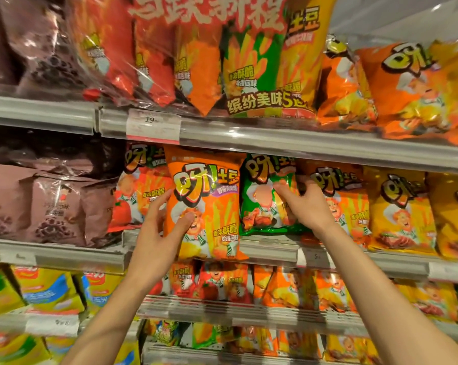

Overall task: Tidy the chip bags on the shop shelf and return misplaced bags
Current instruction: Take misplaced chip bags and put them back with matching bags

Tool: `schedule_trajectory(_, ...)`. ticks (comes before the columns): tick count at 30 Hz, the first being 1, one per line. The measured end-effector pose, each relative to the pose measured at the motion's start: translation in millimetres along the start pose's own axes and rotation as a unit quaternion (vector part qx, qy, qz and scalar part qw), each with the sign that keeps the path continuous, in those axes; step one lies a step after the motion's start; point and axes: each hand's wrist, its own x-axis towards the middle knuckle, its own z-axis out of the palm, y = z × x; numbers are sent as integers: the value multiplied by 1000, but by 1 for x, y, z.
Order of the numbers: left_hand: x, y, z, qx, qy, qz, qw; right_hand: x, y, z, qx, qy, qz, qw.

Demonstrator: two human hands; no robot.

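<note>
**Shelf stock, chip section: both hands on middle-shelf bags**

Orange bag (204, 206): centre of view, upright, standing proud of the middle shelf row, its lower edge hanging over the shelf rail (270, 248). Left hand (156, 227) holds it from 9 o'clock, thumb pressed on the front face, fingers curled round the bag's left edge.

Green bag (262, 204): just beside the orange bag at 3 o'clock, upright on the middle shelf, touching it. Right hand (307, 204) grips its right edge, thumb on the front, fingers tucked behind between it and the next orange bag (346, 204).

Yellow bags (401, 212): middle shelf, 3 o'clock, upright in a row.

Red bag (135, 191): behind the left hand at 9 o'clock, upright.

Brown bags (51, 206): middle shelf, far 9 o'clock.

Multipack (209, 54): top shelf, 12 o'clock, clear wrap over several bags, above a price tag (152, 125) marked 19.

Lower shelves, 6 o'clock: mixed red, orange and yellow bags; detail blurred
</note>
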Motion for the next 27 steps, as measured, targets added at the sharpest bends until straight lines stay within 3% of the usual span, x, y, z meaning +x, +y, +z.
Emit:
schedule_trajectory(8,-2,-2,12,-11,0,19,1000,-7,-8,-40,-29,17,-48,998)
schedule_trajectory(16,15,10,80,7,-12,59,998,-57,40,-105,-20,40,-7,999)
schedule_trajectory(23,36,17,139,86,-32,87,992,-77,72,-131,18,142,3,990)
schedule_trajectory(27,48,13,167,166,-48,98,980,-82,76,-132,29,150,7,988)
